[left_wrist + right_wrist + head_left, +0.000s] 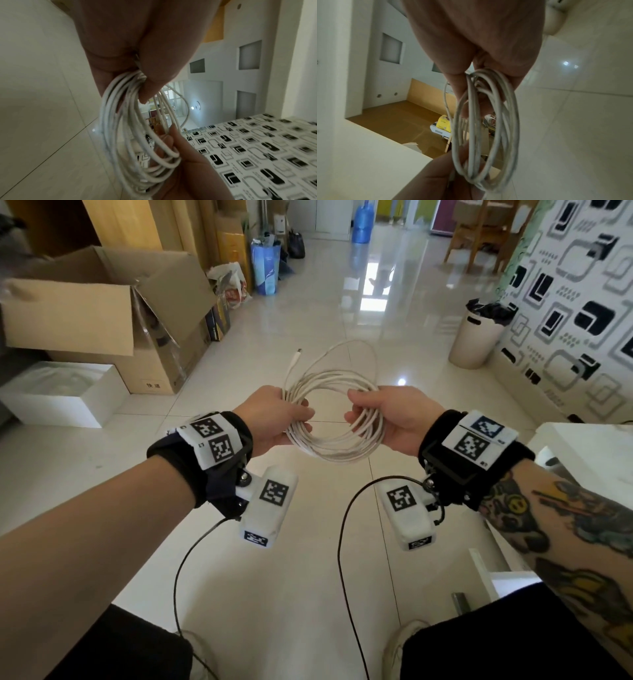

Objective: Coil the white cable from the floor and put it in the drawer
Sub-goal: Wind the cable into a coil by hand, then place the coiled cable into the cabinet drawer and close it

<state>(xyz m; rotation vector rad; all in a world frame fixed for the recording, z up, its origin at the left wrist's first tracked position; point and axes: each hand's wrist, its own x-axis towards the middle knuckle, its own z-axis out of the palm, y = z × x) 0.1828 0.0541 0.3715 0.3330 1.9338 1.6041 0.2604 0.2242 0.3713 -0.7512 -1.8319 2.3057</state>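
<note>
Head view: both forearms extended forward at about the same height, above a glossy tiled floor (308, 313); wrists carry black straps with printed marker tags and white camera blocks hanging below; thin black leads trail down from each block.

White cable (334, 419) is off the floor, wound into a round coil of many turns, held in the air between the two hands; one larger loop stands out beyond the far side of the bundle; one free end with its connector (297, 356) sticks up and away from the coil near the left hand.

Left hand (274, 419): fingers curled round the left side of the coil, thumb on top; grip closed on the bundle; left wrist view confirms, thumb and fingers (152, 75) pinching the strands together where they pass through the hand.

Right hand (390, 419): fingers curled round the right side of the coil, thumb over the top; right wrist view shows the strands running between the fingers (458, 94) and the palm, grip closed on the cable.

Hands sit opposite each other across the coil, apart, with the open centre of the ring between them.

Surroundings: open cardboard box (102, 313) on the left; white bin (478, 337) with a black liner on the right, beside a black-and-white patterned surface (565, 302); white furniture edge (589, 446) near the right forearm; no drawer identifiable.
</note>
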